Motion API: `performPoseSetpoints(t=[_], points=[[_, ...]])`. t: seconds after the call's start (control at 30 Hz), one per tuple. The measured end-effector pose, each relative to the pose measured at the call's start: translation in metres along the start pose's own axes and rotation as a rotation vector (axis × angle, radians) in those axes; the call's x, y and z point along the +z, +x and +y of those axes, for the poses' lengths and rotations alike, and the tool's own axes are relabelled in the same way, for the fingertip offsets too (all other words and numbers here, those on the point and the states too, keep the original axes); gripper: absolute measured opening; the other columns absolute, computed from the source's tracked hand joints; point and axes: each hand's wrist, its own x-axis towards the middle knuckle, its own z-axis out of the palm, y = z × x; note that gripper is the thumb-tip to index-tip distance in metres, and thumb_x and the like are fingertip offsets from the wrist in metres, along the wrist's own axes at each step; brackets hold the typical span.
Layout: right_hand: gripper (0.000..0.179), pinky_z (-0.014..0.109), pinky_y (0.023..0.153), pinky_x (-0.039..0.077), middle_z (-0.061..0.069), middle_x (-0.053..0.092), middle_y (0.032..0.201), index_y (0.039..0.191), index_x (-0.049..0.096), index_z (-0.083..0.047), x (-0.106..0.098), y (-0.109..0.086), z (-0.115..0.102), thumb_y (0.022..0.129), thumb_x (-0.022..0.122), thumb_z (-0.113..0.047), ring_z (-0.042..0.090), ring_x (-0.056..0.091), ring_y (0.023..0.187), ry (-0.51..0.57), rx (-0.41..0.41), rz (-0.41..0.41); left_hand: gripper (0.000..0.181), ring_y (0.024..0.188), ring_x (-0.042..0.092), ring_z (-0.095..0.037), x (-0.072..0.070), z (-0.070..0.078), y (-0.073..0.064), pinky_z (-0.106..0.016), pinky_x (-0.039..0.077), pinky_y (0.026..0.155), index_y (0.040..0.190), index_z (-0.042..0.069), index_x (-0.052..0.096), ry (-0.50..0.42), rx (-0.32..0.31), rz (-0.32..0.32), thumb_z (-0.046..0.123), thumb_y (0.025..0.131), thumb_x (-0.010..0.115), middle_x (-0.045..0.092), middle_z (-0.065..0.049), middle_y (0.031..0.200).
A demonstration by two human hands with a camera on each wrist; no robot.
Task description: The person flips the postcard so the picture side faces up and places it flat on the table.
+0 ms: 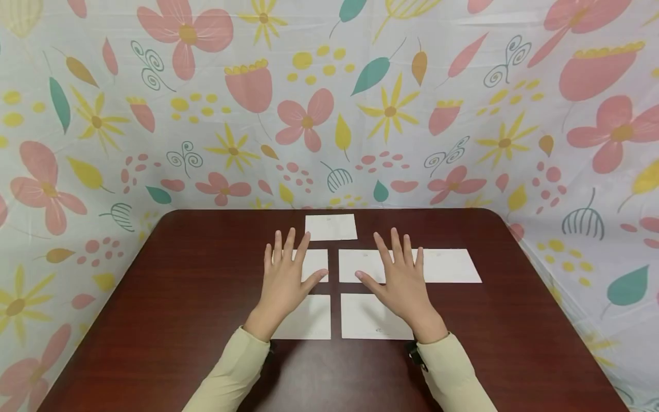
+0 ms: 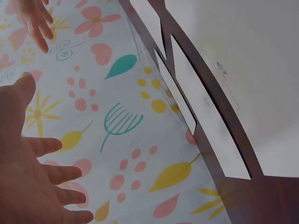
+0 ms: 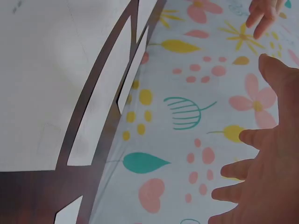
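The bare left hand (image 1: 284, 279) and bare right hand (image 1: 401, 281) hover, fingers spread wide, holding nothing. Beneath and beyond them, flat white rectangular cards (image 1: 355, 320) lie on a dark red-brown table (image 1: 201, 280), long axes running left to right; their faint marks (image 1: 378, 330) are unreadable.

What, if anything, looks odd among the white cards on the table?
Nothing looks spilled or torn. The layout is lopsided, though: the far-right card lies out past the right hand, with no matching card out past the left hand.
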Motion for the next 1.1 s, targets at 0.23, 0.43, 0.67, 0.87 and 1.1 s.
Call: performPoseSetpoints(t=[0.23,0.43,0.67,0.87,1.1], points=[[0.086,0.067,0.109,0.006,0.022,0.015,0.157,0.154,0.023,-0.015,0.001,-0.001,-0.006,0.088,0.059,-0.057,0.046,0.009,0.143,0.091,0.003,-0.035,0.076,0.145,0.009,-0.039,-0.004,-0.005,-0.004,-0.057,0.009,0.114,0.150,0.015,0.034,-0.056,0.013,0.062,0.055,0.090,0.058,0.027,-0.018,0.154],[0.083,0.064,0.110,0.006,0.021,0.019,0.157,0.153,0.025,-0.010,-0.001,-0.002,-0.016,0.090,0.060,-0.051,0.043,0.011,0.144,0.178,0.005,-0.047,0.073,0.144,0.016,-0.038,-0.006,-0.006,-0.008,-0.056,0.013,0.114,0.146,0.010,0.040,-0.124,0.002,0.085,0.051,0.090,0.062,0.034,-0.018,0.150],[0.080,0.060,0.112,0.011,0.021,0.022,0.156,0.151,0.026,-0.002,0.001,-0.002,-0.025,0.092,0.062,-0.044,0.040,0.016,0.143,0.284,-0.014,-0.058,0.071,0.140,0.026,-0.040,-0.007,-0.007,-0.012,-0.058,0.020,0.111,0.145,0.005,0.041,-0.209,-0.030,0.097,0.044,0.091,0.064,0.040,-0.020,0.146],[0.077,0.059,0.109,0.023,0.019,0.024,0.155,0.150,0.027,-0.001,0.003,-0.002,-0.032,0.094,0.058,-0.045,0.038,0.021,0.142,0.379,-0.009,-0.082,0.068,0.136,0.032,-0.041,-0.009,-0.007,-0.017,-0.059,0.024,0.109,0.143,0.002,0.041,-0.268,-0.052,0.096,0.039,0.092,0.064,0.042,-0.022,0.144],[0.076,0.056,0.109,0.026,0.016,0.024,0.156,0.151,0.026,-0.003,0.009,-0.003,-0.040,0.095,0.056,-0.045,0.034,0.022,0.143,0.508,0.018,-0.158,0.065,0.134,0.035,-0.040,-0.013,-0.010,-0.025,-0.059,0.028,0.107,0.142,-0.003,0.041,-0.359,-0.109,0.095,0.030,0.092,0.065,0.042,-0.023,0.143]])
